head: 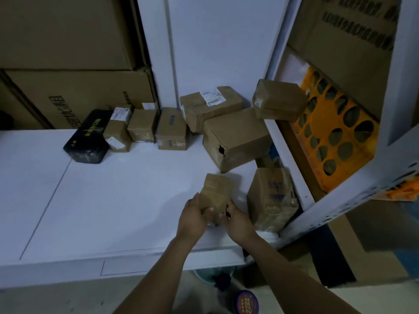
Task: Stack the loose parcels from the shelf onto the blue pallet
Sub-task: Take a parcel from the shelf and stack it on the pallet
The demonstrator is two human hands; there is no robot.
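Observation:
A small brown taped parcel (pixel 216 192) stands on the white shelf board (pixel 113 200) near its right front. My left hand (pixel 193 215) grips its left side and my right hand (pixel 238 219) grips its right side. Several more brown parcels lie further back: a large tilted one with a hole (pixel 235 139), a labelled one (pixel 210 105) behind it, one (pixel 280 99) resting high against the shelf post, and a tall one (pixel 271 198) just right of my hands. A black box (pixel 89 137) lies at the left of the row. The blue pallet is not in view.
Large cardboard cartons (pixel 68 64) are stacked at the back left. A white metal shelf post (pixel 285 53) rises on the right, with an orange plastic crate (pixel 335 134) behind it. A round blue-lidded tin (pixel 246 301) sits on the floor below.

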